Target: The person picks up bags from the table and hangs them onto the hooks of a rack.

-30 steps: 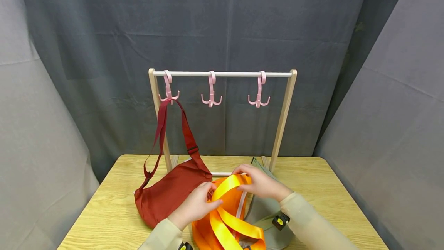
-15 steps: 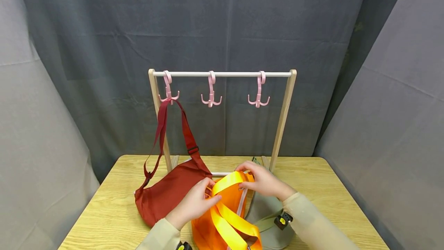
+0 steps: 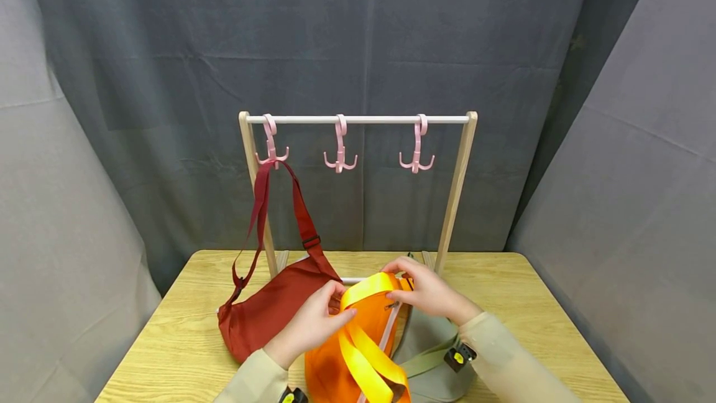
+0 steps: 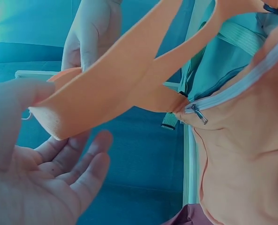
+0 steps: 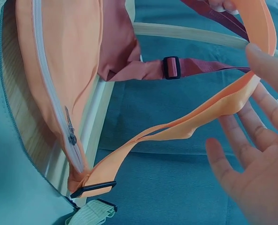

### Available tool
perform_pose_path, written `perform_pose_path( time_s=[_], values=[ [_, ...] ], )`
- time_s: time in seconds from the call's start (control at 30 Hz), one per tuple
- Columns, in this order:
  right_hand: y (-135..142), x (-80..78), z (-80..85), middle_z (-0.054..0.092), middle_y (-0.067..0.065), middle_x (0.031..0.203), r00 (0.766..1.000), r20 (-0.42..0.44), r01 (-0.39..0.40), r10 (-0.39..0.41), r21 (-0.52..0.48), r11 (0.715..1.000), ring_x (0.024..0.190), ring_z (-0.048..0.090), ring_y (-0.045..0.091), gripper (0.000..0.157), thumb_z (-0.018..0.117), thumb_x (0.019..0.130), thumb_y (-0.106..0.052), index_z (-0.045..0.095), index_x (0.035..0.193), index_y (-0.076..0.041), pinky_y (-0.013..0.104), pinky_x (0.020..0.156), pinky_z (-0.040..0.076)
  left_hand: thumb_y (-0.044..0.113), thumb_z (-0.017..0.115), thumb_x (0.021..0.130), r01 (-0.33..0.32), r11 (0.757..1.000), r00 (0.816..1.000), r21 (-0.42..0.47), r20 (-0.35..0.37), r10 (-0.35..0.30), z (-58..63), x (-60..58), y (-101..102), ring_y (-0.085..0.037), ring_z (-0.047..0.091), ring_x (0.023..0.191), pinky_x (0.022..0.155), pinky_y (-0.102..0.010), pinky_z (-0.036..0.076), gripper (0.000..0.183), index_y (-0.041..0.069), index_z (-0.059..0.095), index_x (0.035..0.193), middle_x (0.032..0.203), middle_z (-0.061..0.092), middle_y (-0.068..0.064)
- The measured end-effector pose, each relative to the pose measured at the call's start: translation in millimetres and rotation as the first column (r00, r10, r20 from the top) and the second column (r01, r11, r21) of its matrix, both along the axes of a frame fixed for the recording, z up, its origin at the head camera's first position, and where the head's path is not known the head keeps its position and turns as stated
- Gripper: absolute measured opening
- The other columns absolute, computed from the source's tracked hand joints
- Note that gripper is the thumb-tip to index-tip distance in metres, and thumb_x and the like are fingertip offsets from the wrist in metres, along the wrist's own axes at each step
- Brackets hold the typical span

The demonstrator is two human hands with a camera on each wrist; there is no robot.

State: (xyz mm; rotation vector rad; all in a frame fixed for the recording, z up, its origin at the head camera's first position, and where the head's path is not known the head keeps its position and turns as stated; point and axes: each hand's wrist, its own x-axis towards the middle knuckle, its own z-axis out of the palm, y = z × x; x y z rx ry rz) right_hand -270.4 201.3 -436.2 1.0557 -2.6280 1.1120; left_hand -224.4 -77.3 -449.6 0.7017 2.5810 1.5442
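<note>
Grey cloth (image 3: 313,36) behind, 1 wood-top table (image 3: 156,334) in front of me. Person's L hand (image 3: 313,325) & R hand (image 3: 425,294) both pinch 1 yellow strap (image 3: 366,289), thumb vs. fingers. It's on 1 orange bag (image 3: 327,369), just below the hands, btwn 2 other bags: 1 red bag (image 3: 279,313) to L, 1 grey-green bag (image 3: 431,328) to R, partly under the R arm. Beyond, 1 rack (image 3: 461,173) w/ 3 pink hooks (image 3: 340,145); red bag's strap loops over the leftmost.
</note>
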Motion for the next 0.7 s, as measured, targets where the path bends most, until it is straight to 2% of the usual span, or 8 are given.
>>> perform_pose_path(
  time_s=[0.17, 0.37, 0.6, 0.7],
  values=[
    [1, 1.3, 3.4, 0.067, 0.001, 0.12, 1.0, -0.017, 0.003, -0.004, -0.009, 1.0, 0.11, 0.065, 0.025, 0.039, 0.081, 0.09, -0.025, 0.065, 0.124, -0.014, 0.04, 0.096, 0.056, 0.023, 0.074, 0.096, 0.004, 1.0, 1.0, 0.017, 0.023, -0.004, 3.2, 0.0, 1, -0.017, 0.06, 0.091, 0.083, -0.024, 0.053, 0.03, 0.006, 0.056, 0.115, 0.104, 0.063, -0.005],
    [0, 4.0, 8.1, 0.068, 0.0, 0.117, 0.998, -0.066, 0.004, -0.006, -0.034, 0.999, 0.108, 0.065, 0.021, 0.039, 0.083, 0.088, -0.019, 0.066, 0.123, -0.013, 0.041, 0.096, 0.056, 0.021, 0.073, 0.097, 0.014, 0.997, 0.999, 0.073, 0.039, -0.017, 8.8, -0.1, 1, -0.019, 0.06, 0.092, 0.083, -0.022, 0.052, 0.03, 0.005, 0.056, 0.117, 0.108, 0.062, -0.007],
    [-3, 7.6, 15.7, 0.066, -0.004, 0.116, 0.997, -0.08, 0.004, -0.009, -0.06, 0.998, 0.106, 0.063, 0.014, 0.039, 0.083, 0.087, -0.018, 0.066, 0.122, -0.015, 0.036, 0.096, 0.054, 0.017, 0.071, 0.098, 0.027, 0.99, 0.997, 0.137, 0.062, -0.036, 24.2, 3.7, 2, -0.019, 0.062, 0.092, 0.082, -0.02, 0.053, 0.031, 0.002, 0.055, 0.12, 0.111, 0.064, -0.011],
    [-4, 9.9, 19.9, 0.066, -0.004, 0.117, 0.996, -0.087, 0.019, -0.025, -0.065, 0.998, 0.106, 0.062, 0.014, 0.039, 0.084, 0.087, -0.018, 0.066, 0.121, -0.015, 0.035, 0.094, 0.053, 0.018, 0.071, 0.099, 0.033, 0.991, 0.997, 0.133, 0.061, -0.041, 30.5, 4.4, 1, -0.018, 0.063, 0.092, 0.082, -0.021, 0.054, 0.032, 0.002, 0.055, 0.121, 0.111, 0.063, -0.011]
  ],
)
